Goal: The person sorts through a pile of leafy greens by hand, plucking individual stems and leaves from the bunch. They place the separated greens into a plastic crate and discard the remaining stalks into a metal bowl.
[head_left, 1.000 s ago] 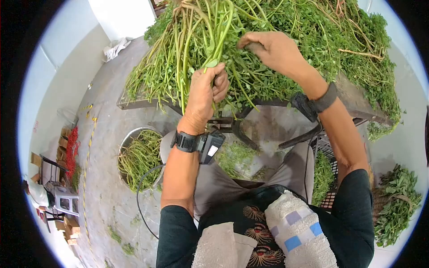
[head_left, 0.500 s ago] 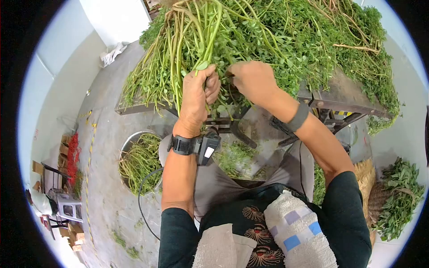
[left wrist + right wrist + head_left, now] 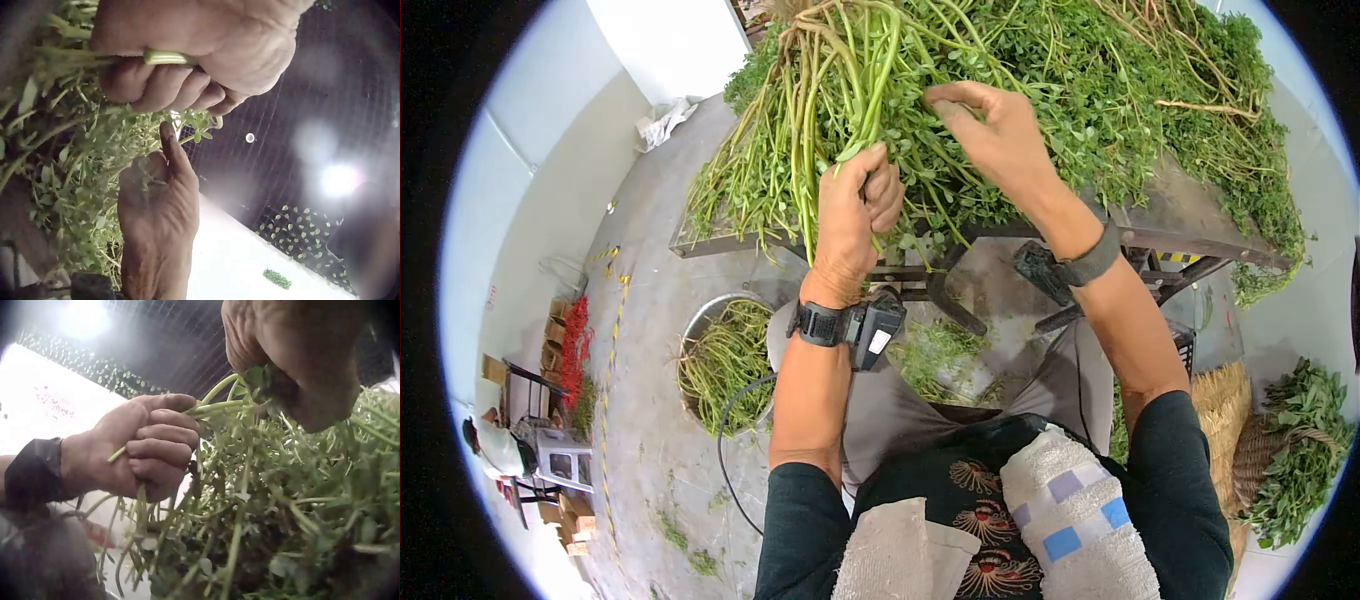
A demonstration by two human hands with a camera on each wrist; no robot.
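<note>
Long green stems (image 3: pixel 882 85) are gripped in my left hand (image 3: pixel 855 215) at the front edge of the heap. In the left wrist view one cut stem end (image 3: pixel 167 57) pokes out of that fist. My right hand (image 3: pixel 1000 135) is raised over the greens, to the right of the left one, its thumb and fingers bent together. The right wrist view shows a leafy sprig (image 3: pixel 259 380) at its curled fingers; their tips are partly hidden. A big heap of leafy greens (image 3: pixel 1070 100) surrounds both hands.
The heap lies on a dark table (image 3: pixel 1190 215) whose front edge is before my knees. A metal tub (image 3: pixel 692 325) of stems stands on the floor to the left. At the right are a woven basket (image 3: pixel 1253 450) and leafy bunches (image 3: pixel 1305 440). Cuttings (image 3: pixel 935 355) lie under the table.
The right hand came down close beside the left fist, then moved back up and to the right over the heap. The left hand kept its grip on the stems, almost in place.
</note>
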